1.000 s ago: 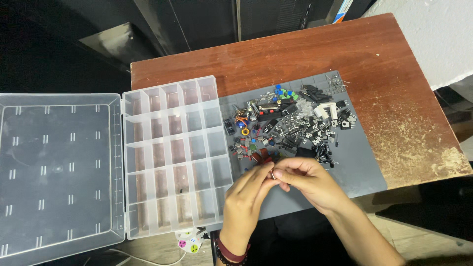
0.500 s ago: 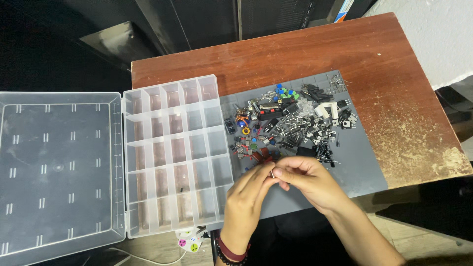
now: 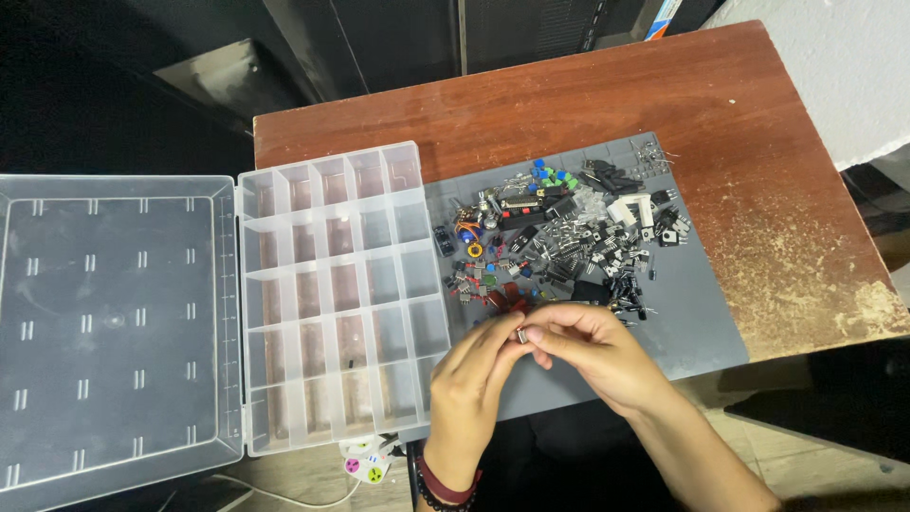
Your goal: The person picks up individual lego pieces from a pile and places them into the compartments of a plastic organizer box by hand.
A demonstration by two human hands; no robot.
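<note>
Small component [image 3: 522,335] pinched between fingertips of my left hand [image 3: 471,381] and right hand [image 3: 595,353], both grips clamped on it, above near edge of grey mat [image 3: 697,318]. Parts pile [image 3: 559,237] just beyond hands. Clear compartment box [image 3: 332,294] left of mat, lid [image 3: 109,322] laid open. Mat and box on worktop [image 3: 758,123].
</note>
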